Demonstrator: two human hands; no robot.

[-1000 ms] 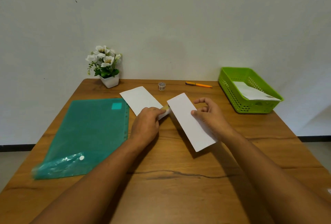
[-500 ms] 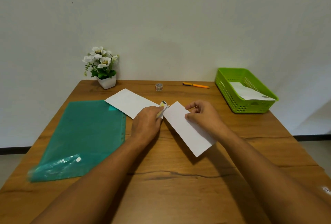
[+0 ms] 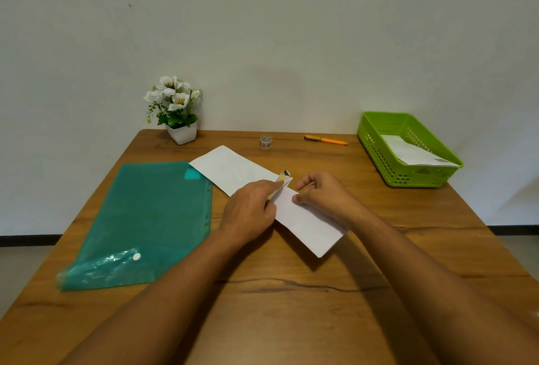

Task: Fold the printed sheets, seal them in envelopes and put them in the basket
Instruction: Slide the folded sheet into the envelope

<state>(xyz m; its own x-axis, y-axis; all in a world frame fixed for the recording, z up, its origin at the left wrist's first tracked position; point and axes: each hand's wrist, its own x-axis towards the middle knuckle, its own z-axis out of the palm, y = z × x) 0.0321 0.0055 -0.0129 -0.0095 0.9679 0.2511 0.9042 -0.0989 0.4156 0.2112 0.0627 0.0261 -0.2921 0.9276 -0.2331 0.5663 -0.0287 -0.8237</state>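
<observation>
A white envelope point(image 3: 309, 224) lies slanted on the middle of the wooden table point(image 3: 291, 306). My right hand point(image 3: 323, 196) pinches its upper end. My left hand point(image 3: 248, 213) holds a folded printed sheet point(image 3: 282, 177), whose yellow and black corner sticks out at the envelope's mouth. A second white envelope point(image 3: 230, 170) lies flat behind my left hand. The green basket point(image 3: 376, 154) stands at the back right with a white envelope point(image 3: 414, 154) inside.
A green plastic folder point(image 3: 145, 218) lies on the left of the table. At the back edge stand a white flower pot point(image 3: 182, 131), a small tape roll point(image 3: 265, 142) and an orange pen point(image 3: 326, 140). A wall rises right behind the table.
Both hands have drawn together at the envelope's upper end. The folded sheet's corner now shows at the envelope's mouth. The view has shifted slightly.
</observation>
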